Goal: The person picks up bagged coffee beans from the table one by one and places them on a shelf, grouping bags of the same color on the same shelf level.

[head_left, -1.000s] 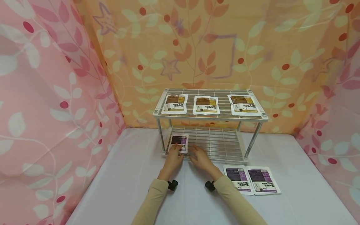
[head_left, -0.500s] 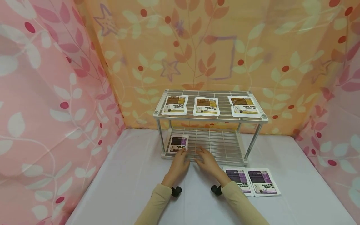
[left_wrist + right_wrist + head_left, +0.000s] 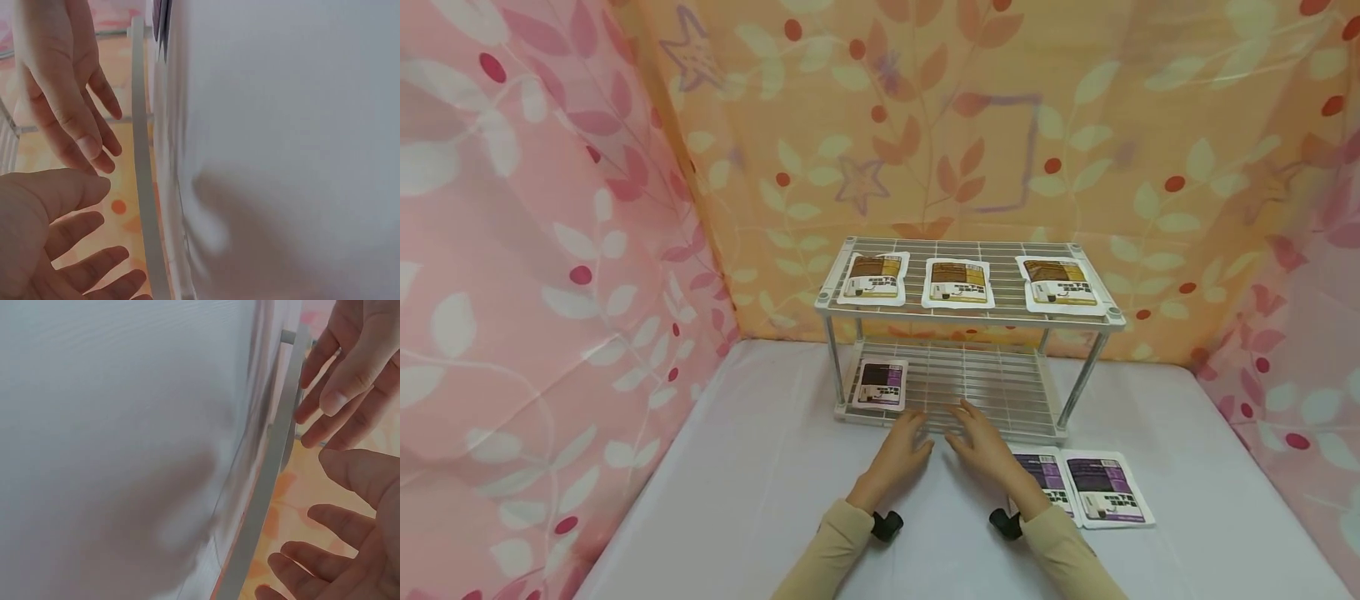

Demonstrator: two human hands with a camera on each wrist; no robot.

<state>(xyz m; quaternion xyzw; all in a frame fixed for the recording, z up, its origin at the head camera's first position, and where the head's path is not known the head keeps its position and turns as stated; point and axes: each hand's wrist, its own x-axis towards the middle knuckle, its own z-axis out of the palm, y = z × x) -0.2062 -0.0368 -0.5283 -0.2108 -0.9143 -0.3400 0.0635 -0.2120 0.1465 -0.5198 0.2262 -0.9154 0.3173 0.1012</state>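
On the lower shelf's left end lies a flat purple-and-white packet point(image 3: 881, 385), apart from both hands. My left hand point(image 3: 898, 454) hovers near the front edge of the wire rack point(image 3: 970, 316), fingers loosely spread and holding nothing. Facing it across a small gap, my right hand point(image 3: 983, 444) is likewise relaxed, with nothing in it. In the left wrist view the left hand point(image 3: 56, 244) shows spread fingers, and the right wrist view shows the right hand point(image 3: 356, 531) the same way. Two purple packets lie side by side on the table: the left packet point(image 3: 1048, 477), partly behind my right forearm, and the right packet point(image 3: 1107, 489).
Three brown-and-yellow packets lie on the top shelf: a left one point(image 3: 875, 279), a middle one point(image 3: 958, 283) and a right one point(image 3: 1062, 285). Metal posts point(image 3: 1082, 379) join the two shelves. A white cloth covers the table point(image 3: 722, 500); patterned curtains point(image 3: 775, 208) enclose it.
My left hand has let go of the purple packet on the lower shelf and drawn back to the right and toward me. The right hand has also moved right and slightly back.
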